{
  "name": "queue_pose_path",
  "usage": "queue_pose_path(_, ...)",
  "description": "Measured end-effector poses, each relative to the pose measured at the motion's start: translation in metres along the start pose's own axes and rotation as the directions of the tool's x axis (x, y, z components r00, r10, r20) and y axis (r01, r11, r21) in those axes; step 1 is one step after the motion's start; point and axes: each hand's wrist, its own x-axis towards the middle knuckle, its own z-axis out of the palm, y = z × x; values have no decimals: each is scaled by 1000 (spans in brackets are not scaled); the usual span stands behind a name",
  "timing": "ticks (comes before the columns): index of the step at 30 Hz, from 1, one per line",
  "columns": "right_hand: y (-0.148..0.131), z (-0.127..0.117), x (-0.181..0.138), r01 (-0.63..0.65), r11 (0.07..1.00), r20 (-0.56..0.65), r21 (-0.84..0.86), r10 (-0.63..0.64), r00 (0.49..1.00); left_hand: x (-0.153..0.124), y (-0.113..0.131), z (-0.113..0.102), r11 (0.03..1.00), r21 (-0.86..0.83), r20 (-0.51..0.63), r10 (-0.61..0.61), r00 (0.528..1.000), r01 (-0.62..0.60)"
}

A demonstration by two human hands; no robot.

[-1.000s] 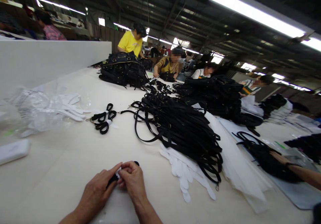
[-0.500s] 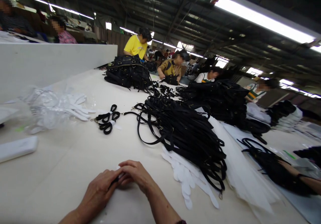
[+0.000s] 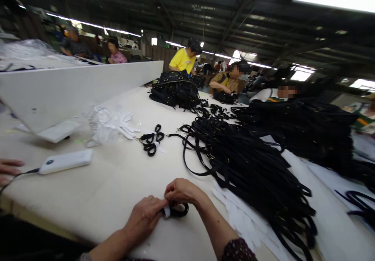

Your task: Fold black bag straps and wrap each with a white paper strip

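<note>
My left hand (image 3: 145, 217) and my right hand (image 3: 183, 192) meet near the table's front edge, both pinched on a small coiled black strap (image 3: 177, 211) with a white band round it. The strap rests on the cream table (image 3: 117, 187). A big heap of loose black straps (image 3: 252, 167) lies just right of my hands. Two more bundled straps (image 3: 152, 139) lie farther out on the table.
White paper strips (image 3: 243, 222) lie under the heap. White gloves in clear plastic (image 3: 109, 123), a white power bank (image 3: 66, 161) with a cable and another person's fingers (image 3: 8, 168) are at left. Black bags (image 3: 175, 89) and several seated workers are at the far end.
The view has swung left and the hands now sit lower right in it. The black coiled strap shows more between my fingers. Another person's fingers have come into view at the left.
</note>
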Motion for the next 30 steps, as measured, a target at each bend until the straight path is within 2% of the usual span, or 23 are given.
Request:
queue_pose_path(3, -9, -9, 12, 113, 977, 28, -179, -110, 994, 5, 4, -3, 999, 40, 6, -16, 1000, 15)
queue_pose_path(6, -21, -12, 15, 192, 941, 72, -278, -179, 981, 4, 4, -2, 999, 40, 7, -13, 1000, 12)
queue_pose_path(10, -28, -8, 3, 251, 881, -2, -401, -275, 962, -2, -3, 4, 1000, -5, -7, -19, 1000, 19)
queue_pose_path(14, -20, 0, -20, 281, 679, -110, -678, -472, 875, -6, -10, 9, 997, -54, -38, -48, 998, 46)
queue_pose_path(16, -14, 5, -29, 238, 628, -149, -741, -499, 854, -7, -11, 10, 997, -70, -42, -46, 998, 43)
queue_pose_path(23, 9, 19, -39, 84, 760, -352, -644, -392, 850, -16, -9, 15, 985, -160, -87, -75, 993, 60)
queue_pose_path(27, 12, 19, -45, 113, 764, -355, -635, -419, 836, -15, -7, 9, 966, -203, -5, -165, 986, 161)
queue_pose_path(30, 8, 21, -54, 167, 719, -337, -675, -501, 797, -4, -4, -5, 940, -259, 86, -206, 975, 222)
